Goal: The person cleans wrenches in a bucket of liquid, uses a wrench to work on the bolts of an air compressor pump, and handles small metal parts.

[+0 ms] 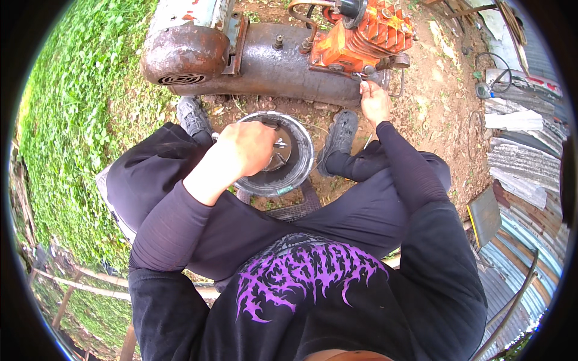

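An air compressor stands in front of me: a dark, rusty tank (271, 72) with an orange finned pump head (361, 42) on its right and a rusty motor (186, 54) on its left. My right hand (376, 101) pinches at the pump's lower edge, by a small bit of metal; what the fingers hold is too small to name. Closed in a fist, my left hand (250, 144) is over a round black container (304, 162) between my feet. Its contents are hidden. Small metal pieces (280, 144) show in the container beside the hand.
My shoes (340, 141) rest on either side of the container. Grass (72, 120) spreads on the left, and bare dirt (445, 90) on the right. Corrugated metal sheets (524, 162) and a dark flat panel (484, 216) lie along the right side. A black cable (504, 72) loops there.
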